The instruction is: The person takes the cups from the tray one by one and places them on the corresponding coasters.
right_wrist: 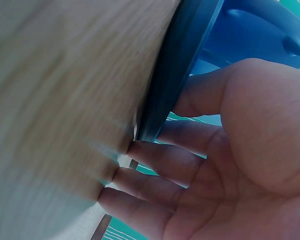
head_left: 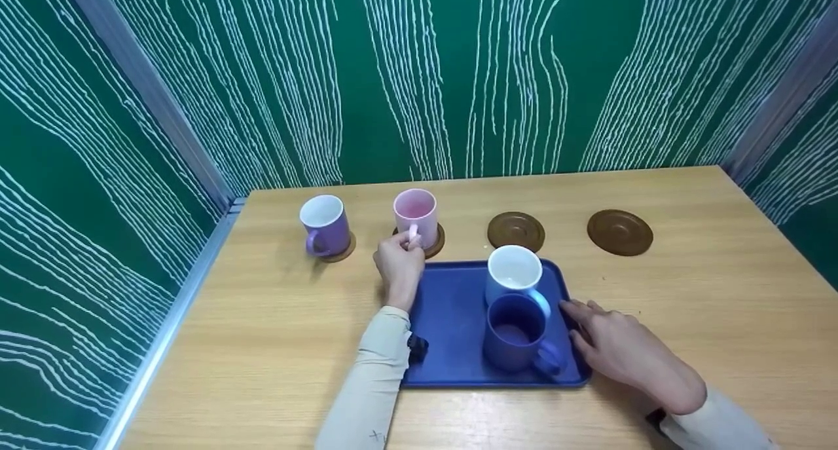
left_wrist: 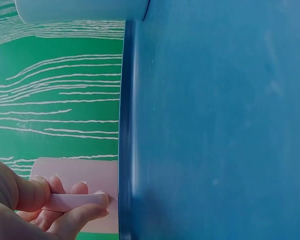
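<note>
In the head view my left hand (head_left: 400,266) pinches the handle of a pink mug (head_left: 425,227), which stands on a dark brown coaster (head_left: 437,245). The left wrist view shows thumb and fingers on both sides of that handle (left_wrist: 75,201). My right hand (head_left: 628,348) is at the right edge of a blue tray (head_left: 452,332), thumb and index finger against its rim, the other fingertips (right_wrist: 107,197) down on the table. On the tray's right half stand a dark blue mug (head_left: 507,345) and, behind it, a light blue mug (head_left: 495,285) with a white inside.
A purple mug (head_left: 334,234) with a white inside stands on a lighter coaster (head_left: 347,252) at the left. Two brown coasters, a middle one (head_left: 516,230) and a right one (head_left: 620,232), lie behind the tray. Green walls (head_left: 386,155) border the wooden table (head_left: 262,345).
</note>
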{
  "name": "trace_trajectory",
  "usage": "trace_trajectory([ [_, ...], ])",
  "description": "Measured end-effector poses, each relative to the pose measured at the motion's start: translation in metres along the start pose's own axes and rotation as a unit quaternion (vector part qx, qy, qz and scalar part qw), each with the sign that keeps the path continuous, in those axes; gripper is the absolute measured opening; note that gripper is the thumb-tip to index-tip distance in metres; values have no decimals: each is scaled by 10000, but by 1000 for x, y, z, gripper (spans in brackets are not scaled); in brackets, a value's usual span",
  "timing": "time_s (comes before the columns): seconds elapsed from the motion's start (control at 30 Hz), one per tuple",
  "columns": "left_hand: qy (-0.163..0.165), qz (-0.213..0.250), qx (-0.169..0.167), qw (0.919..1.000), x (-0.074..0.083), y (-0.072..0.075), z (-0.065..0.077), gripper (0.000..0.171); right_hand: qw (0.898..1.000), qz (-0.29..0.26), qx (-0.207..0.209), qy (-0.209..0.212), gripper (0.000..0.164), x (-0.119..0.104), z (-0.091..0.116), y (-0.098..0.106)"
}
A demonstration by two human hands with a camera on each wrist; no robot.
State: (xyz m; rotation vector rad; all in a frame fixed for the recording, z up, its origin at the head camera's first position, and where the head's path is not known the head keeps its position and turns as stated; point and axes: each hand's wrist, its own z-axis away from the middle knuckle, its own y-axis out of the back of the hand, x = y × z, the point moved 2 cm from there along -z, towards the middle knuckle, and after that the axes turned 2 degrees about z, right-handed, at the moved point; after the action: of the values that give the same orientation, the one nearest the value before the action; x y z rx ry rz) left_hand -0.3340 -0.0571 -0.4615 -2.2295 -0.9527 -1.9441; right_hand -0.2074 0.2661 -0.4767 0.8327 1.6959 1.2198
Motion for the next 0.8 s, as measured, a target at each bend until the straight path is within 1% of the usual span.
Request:
trace_trajectory([
  [0.2, -121, -62, 61, 9999, 1, 1, 1, 15, 9996, -19, 195, 183, 47, -1, 1, 1],
  [0.4, -8, -15, -8, 10000, 1, 1, 2, 10, 9999, 10, 110, 94, 47, -1, 1, 1],
  [0.6, 69, -119, -166, 9998, 3, 2, 1, 7, 10000, -25, 83, 40, 47, -2, 1, 1],
  [0.7, 103, -179, -255, 9995, 4, 4, 2, 9, 10000, -21, 66, 19, 47, -2, 1, 1],
  [0.8, 162, -308, -364, 9987, 8, 8, 2, 17, 10000, -39, 52, 14, 48, -1, 1, 1],
])
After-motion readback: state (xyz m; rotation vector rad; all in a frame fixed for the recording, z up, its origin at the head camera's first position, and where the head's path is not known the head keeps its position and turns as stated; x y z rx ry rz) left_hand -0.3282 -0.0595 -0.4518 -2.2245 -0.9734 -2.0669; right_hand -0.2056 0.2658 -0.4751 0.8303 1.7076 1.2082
